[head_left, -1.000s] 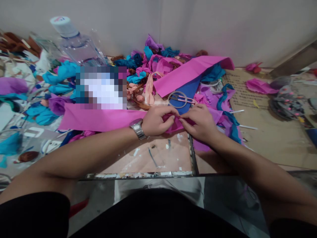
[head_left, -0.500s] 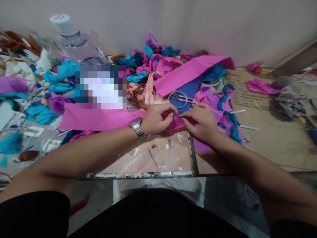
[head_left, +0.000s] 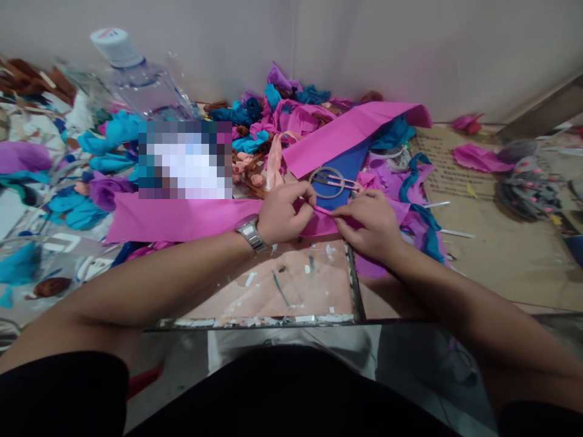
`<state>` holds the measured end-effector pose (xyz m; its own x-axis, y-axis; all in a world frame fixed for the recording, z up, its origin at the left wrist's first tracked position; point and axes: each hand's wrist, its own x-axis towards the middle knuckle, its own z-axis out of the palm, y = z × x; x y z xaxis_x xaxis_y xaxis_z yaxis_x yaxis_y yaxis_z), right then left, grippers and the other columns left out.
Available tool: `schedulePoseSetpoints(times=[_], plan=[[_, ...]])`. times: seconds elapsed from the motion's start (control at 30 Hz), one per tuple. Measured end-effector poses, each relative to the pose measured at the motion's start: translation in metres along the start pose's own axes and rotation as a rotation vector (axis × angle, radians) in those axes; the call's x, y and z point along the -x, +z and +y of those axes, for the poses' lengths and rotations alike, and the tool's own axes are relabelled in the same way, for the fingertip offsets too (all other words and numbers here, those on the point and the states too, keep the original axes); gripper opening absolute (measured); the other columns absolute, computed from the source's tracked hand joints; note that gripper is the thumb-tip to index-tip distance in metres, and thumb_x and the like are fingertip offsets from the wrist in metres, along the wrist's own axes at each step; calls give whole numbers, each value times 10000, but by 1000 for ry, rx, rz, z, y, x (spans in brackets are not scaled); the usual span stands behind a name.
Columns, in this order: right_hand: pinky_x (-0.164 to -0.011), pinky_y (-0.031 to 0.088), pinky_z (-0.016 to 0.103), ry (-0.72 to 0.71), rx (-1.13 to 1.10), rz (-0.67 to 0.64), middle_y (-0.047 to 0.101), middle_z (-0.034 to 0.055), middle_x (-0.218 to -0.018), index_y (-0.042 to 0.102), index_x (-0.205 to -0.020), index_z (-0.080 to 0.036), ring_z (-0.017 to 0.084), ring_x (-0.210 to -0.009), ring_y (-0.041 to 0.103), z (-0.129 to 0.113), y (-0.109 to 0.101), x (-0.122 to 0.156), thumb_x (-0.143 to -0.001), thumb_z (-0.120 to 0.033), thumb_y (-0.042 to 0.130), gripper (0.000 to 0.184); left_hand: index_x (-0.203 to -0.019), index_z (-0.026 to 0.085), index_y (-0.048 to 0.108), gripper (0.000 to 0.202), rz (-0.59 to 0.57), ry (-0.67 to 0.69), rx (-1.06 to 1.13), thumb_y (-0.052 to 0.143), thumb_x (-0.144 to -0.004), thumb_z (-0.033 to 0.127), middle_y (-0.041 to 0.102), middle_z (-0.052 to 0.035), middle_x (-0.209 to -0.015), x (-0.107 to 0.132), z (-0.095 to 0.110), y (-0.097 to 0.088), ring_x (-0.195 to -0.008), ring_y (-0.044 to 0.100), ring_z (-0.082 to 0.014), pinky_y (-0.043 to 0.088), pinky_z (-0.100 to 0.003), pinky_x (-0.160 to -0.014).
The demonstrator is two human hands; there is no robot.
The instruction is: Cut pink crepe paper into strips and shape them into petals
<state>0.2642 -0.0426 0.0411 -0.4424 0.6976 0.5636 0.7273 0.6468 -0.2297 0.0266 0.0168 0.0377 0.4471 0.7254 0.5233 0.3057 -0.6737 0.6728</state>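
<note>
A long strip of bright pink crepe paper [head_left: 182,218] lies across the table in front of me, its right end between my hands. My left hand [head_left: 285,212], with a metal watch on the wrist, is closed in a pinch at the strip's upper edge. To its right, my right hand [head_left: 371,221] pinches the same edge between thumb and forefinger. A narrow, rolled or folded bit of the pink edge stretches between the two sets of fingertips. Just beyond them, a metal ring-handled tool [head_left: 328,182] rests on a blue sheet [head_left: 357,161].
Another pink strip [head_left: 355,133] lies behind my hands. Crumpled blue, purple and brown paper pieces heap up at the back and left. A clear bottle [head_left: 150,91] stands back left, beside a blurred-out patch. Cardboard [head_left: 483,243] and a dark pin-like cluster [head_left: 528,188] are at right.
My left hand has shifted slightly left, away from my right hand, so more of the narrow pink edge shows between them. The right hand stays in place.
</note>
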Motion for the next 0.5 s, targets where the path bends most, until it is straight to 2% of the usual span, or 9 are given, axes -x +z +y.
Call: schedulePoseSetpoints(times=[0.13, 0.3, 0.5], plan=[[-978, 440, 471, 12, 12, -26, 828, 20, -889, 776, -1024, -258, 236, -847, 724, -1, -1, 0, -1000, -227, 652, 130, -825, 215, 658, 96, -45, 58, -55, 566, -806, 198, 711, -15, -791, 0, 1, -1, -751, 633, -198, 490, -387, -824], [-993, 439, 473, 11, 14, -61, 832, 25, -909, 772, -1020, -254, 234, -865, 729, -3, -1, -1, -1007, -232, 643, 132, -963, 216, 696, 188, -154, 75, -107, 568, -957, 353, 779, -15, -915, 6, 3, 3, -817, 684, -207, 445, -428, -936], [-989, 451, 480, -25, 3, -42, 841, 16, -930, 773, -1006, -271, 229, -844, 737, -4, 0, -2, -1000, -216, 654, 131, -1016, 217, 718, 198, -165, 45, -78, 582, -982, 358, 805, -14, -988, 8, 6, 6, -879, 716, -204, 442, -415, -966]])
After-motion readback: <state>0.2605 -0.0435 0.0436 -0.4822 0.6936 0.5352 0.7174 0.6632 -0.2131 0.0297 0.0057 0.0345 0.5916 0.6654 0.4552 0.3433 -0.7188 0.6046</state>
